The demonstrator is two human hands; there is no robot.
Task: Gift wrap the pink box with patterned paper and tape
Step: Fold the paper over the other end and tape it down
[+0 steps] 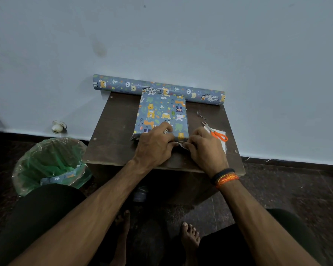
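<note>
both hands, left hand (155, 144) and right hand (204, 148), pinch the wrapped box's (161, 114) near-end paper flap.

Table left (112, 131) bare; scissors (216, 133) crowd right.

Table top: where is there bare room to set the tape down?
Bare wood on the table left of the wrapped box, below the paper roll. The right side is crowded by scissors, white scrap and both hands.
</note>
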